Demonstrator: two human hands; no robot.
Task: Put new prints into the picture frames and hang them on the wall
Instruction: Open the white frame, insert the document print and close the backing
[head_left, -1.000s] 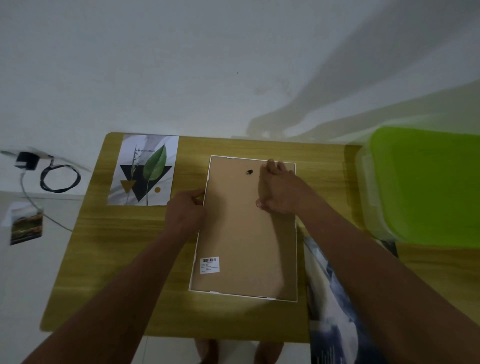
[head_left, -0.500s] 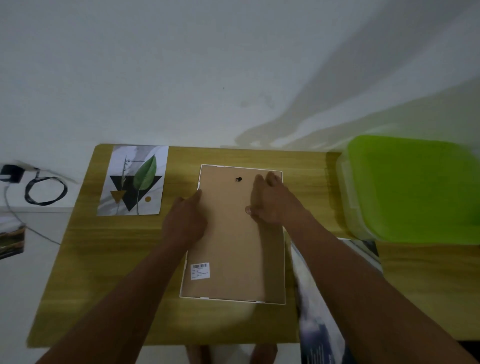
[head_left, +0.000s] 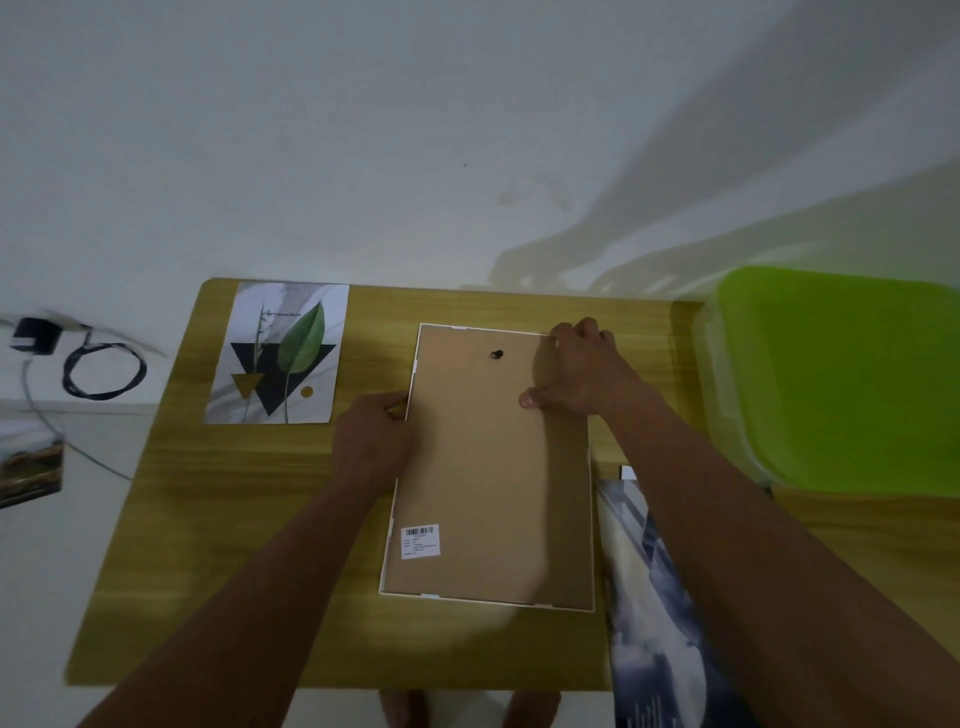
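A picture frame (head_left: 483, 467) lies face down in the middle of the wooden table (head_left: 218, 545). Its brown backing board is up, with a thin white rim, a black hanger (head_left: 496, 355) near the far end and a barcode sticker (head_left: 421, 540) at the near left. My left hand (head_left: 371, 441) grips the frame's left edge with curled fingers. At the far right corner my right hand (head_left: 582, 369) curls its fingers over the rim, thumb pressed on the backing. A leaf print (head_left: 280, 356) lies flat at the table's far left.
A bluish print (head_left: 654, 613) lies at the near right, partly under my right arm. A bin with a green lid (head_left: 841, 379) fills the right side. Left of the table, on the floor, are a black cable with a charger (head_left: 98, 369) and a photo (head_left: 31, 473). A white wall stands behind.
My right hand slid from beside the hanger out to the frame's far right corner. My left hand came off the backing and took hold of the left edge.
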